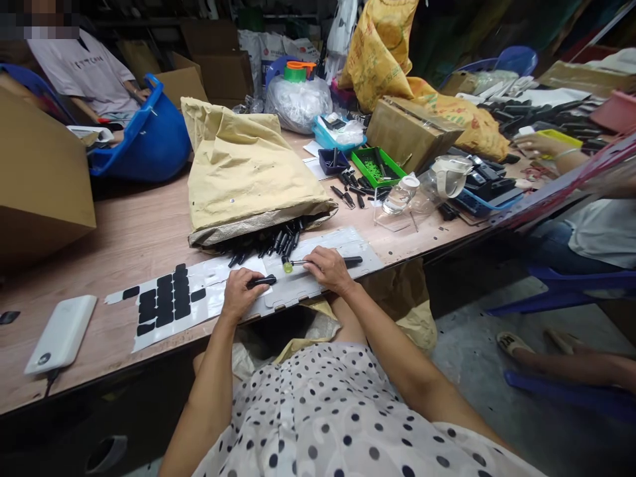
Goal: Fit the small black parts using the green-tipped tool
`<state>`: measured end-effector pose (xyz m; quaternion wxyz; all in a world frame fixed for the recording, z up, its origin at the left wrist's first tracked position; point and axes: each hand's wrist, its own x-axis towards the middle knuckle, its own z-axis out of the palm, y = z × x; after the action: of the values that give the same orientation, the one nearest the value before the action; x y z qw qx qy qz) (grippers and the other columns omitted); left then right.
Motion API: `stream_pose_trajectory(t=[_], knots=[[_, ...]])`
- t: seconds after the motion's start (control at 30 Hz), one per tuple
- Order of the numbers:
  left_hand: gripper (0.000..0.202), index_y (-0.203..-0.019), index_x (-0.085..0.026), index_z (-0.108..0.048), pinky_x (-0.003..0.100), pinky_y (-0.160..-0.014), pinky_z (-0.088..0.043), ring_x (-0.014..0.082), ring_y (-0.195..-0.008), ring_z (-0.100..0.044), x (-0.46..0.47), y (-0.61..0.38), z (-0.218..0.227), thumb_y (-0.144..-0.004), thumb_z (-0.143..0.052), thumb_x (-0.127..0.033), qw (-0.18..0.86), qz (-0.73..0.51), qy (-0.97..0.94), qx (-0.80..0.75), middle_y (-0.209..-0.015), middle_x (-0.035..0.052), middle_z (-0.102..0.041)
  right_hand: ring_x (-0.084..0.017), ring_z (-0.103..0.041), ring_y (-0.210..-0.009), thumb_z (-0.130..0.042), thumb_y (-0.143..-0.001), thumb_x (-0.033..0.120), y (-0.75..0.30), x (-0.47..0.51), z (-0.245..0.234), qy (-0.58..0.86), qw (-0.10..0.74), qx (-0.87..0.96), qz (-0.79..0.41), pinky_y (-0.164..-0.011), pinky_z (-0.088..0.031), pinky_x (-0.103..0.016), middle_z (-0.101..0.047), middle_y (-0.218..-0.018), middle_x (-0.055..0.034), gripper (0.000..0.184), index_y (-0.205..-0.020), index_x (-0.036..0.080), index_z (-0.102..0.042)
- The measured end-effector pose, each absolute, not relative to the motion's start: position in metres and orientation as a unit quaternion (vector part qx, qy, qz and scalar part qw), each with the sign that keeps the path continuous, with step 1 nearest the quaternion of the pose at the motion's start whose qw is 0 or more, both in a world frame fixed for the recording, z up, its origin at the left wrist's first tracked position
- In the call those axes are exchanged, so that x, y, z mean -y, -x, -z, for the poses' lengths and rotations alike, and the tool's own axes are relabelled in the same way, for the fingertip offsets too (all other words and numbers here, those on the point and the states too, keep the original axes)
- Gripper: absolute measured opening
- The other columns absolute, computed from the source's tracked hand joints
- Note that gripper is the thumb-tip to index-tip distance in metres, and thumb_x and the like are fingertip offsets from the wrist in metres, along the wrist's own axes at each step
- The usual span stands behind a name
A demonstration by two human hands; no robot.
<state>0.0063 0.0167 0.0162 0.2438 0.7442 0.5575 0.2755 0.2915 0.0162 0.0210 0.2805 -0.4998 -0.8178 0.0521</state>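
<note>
The left hand (pixel 239 291) is curled closed on a slim black plastic piece (pixel 263 281) whose free end points toward the right hand (pixel 328 268). The right hand is wrapped round a small hammer with metal shaft and yellow-green tip (pixel 287 266), its head between the hands. Best, I judge: brace the piece against the flat grey board (pixel 342 245) beneath both hands, keep left fingertips back, and tap squarely.

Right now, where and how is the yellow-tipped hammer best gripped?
Probably by its black handle, coming from the right: that long, straight end juts out past the right hand, while the hammer's head sits at the opposite, left end.
</note>
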Motion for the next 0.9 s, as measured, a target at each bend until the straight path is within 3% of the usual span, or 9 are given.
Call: stream_pose_trajectory(t=[0.27,0.57,0.77,0.9], knots=[[0.011,-0.087,-0.029,-0.08,0.04,-0.09,-0.049,0.0245,-0.093,-0.059,-0.018,-0.008,-0.011,-0.075,-0.079,-0.032,0.247,-0.291,-0.728,-0.57,-0.085,0.0023,-0.069,-0.016,-0.064,-0.086,-0.046,-0.107,0.038,-0.242,0.008,-0.032,0.486,0.315,0.81,-0.095,-0.076,-0.046,-0.024,-0.068,-0.092,-0.0035,0.03,-0.109,0.025,-0.073],[0.008,-0.084,-0.031,-0.081,0.039,-0.089,-0.05,0.0247,-0.093,-0.058,-0.018,-0.009,-0.01,-0.075,-0.079,-0.031,0.26,-0.299,-0.723,-0.566,-0.083,0.0023,-0.067,-0.016,-0.064,-0.082,-0.054,-0.104,0.037,-0.234,0.009,-0.031,0.506,0.253,0.821,-0.076,-0.073,-0.046,-0.025,-0.068,-0.093,-0.0035,0.023,-0.109,0.029,-0.075],[0.012,-0.086,-0.032,-0.082,0.039,-0.09,-0.051,0.0239,-0.093,-0.06,-0.02,-0.01,-0.009,-0.075,-0.079,-0.03,0.258,-0.305,-0.722,-0.566,-0.084,0.0016,-0.069,-0.016,-0.065,-0.086,-0.052,-0.105,0.037,-0.242,0.011,-0.032,0.532,0.303,0.787,-0.079,-0.077,-0.048,-0.024,-0.067,-0.092,-0.0037,0.026,-0.115,0.03,-0.075],[0.011,-0.085,-0.031,-0.082,0.039,-0.089,-0.051,0.024,-0.092,-0.06,-0.021,-0.01,-0.009,-0.075,-0.078,-0.031,0.251,-0.303,-0.722,-0.569,-0.083,0.0018,-0.069,-0.016,-0.065,-0.085,-0.054,-0.103,0.036,-0.244,0.013,-0.029,0.521,0.28,0.802,-0.084,-0.075,-0.048,-0.024,-0.068,-0.093,-0.003,0.023,-0.11,0.029,-0.076]])
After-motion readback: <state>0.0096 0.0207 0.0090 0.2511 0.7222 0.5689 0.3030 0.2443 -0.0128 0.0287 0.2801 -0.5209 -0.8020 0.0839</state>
